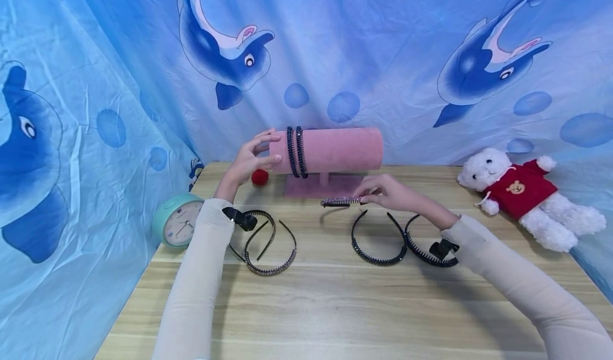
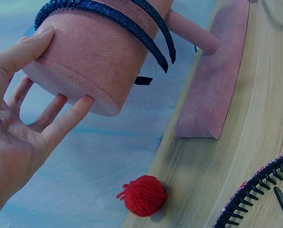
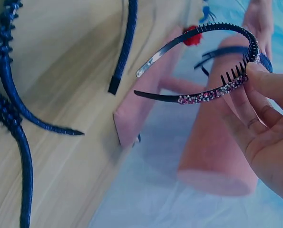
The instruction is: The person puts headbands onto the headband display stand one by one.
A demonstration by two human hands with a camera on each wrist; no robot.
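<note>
My right hand (image 1: pixel 387 192) pinches a rhinestone headband (image 3: pixel 212 96) with dark comb teeth, held above the table in front of the stand. In the right wrist view its two ends point away from the hand. My left hand (image 1: pixel 248 160) holds the left end of the pink padded roll of a headband stand (image 1: pixel 342 149), thumb on the near side, some fingertips hidden behind it. Two dark blue headbands (image 2: pixel 117 26) sit on the roll close to the left hand. The stand's flat pink base (image 2: pixel 208 85) rests on the table.
Glittery headbands (image 1: pixel 270 270) lie on the table at left, dark ones (image 1: pixel 380 260) at right beneath the right hand. A red yarn ball (image 1: pixel 260 177) sits left of the stand, a mint clock (image 1: pixel 177 220) at the left edge, a white teddy bear (image 1: pixel 514 189) at the right.
</note>
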